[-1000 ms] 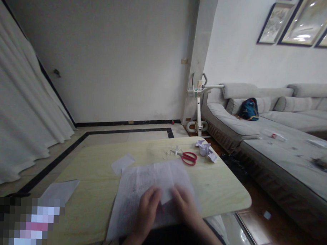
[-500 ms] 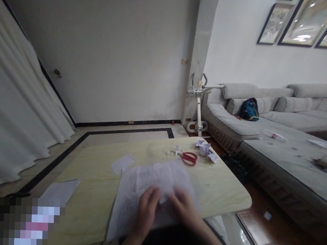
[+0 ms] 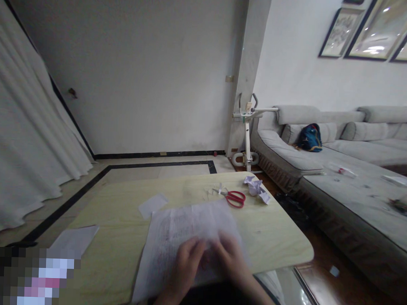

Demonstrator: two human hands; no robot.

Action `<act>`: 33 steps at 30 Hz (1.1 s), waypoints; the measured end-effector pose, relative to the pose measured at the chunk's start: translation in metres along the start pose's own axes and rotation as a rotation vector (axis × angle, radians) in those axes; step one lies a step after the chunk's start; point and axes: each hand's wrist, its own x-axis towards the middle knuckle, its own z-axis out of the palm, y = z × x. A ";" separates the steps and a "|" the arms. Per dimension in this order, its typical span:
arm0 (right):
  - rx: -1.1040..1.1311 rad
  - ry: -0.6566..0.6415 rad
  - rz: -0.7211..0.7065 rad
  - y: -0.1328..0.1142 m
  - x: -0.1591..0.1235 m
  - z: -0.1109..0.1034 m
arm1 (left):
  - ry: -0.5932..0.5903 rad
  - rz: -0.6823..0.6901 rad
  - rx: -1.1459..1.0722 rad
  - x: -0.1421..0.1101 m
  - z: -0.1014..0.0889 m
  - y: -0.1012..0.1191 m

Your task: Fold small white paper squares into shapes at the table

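My left hand [image 3: 188, 261] and my right hand [image 3: 229, 255] are close together above a large printed sheet of paper [image 3: 184, 221]. Both have thumb and fingers pinched at a small piece of white paper between them, blurred and mostly lost against the sheet. The right fingers are smeared by motion. Beyond the sheet lie scissors with red handles [image 3: 235, 199], blades towards the left, with thin white scraps beside them. Folded pieces of pale paper [image 3: 255, 186] sit at the table's far right corner.
The light wooden table [image 3: 277, 235] has a small blank paper [image 3: 153, 205] behind the large sheet and more papers [image 3: 76, 239] at its left edge. A grey sofa [image 3: 349, 188] with a blue backpack [image 3: 311, 137] stands to the right. A white curtain [image 3: 27, 119] hangs at the left.
Both hands have shifted slightly, the left one a little to the right, and stay close together over the sheet. The scissors and the folded papers have not moved.
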 end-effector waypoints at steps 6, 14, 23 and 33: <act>0.010 -0.038 0.007 -0.002 0.001 0.000 | 0.008 0.059 0.079 -0.001 0.002 -0.002; 0.016 -0.046 -0.009 -0.006 0.002 -0.002 | -0.079 0.069 0.127 0.000 0.001 0.000; 0.033 -0.079 0.005 -0.012 0.004 -0.003 | -0.102 0.070 0.077 -0.004 -0.002 0.002; 0.084 -0.019 0.047 -0.010 0.004 -0.004 | 0.026 0.085 0.044 0.000 -0.001 -0.005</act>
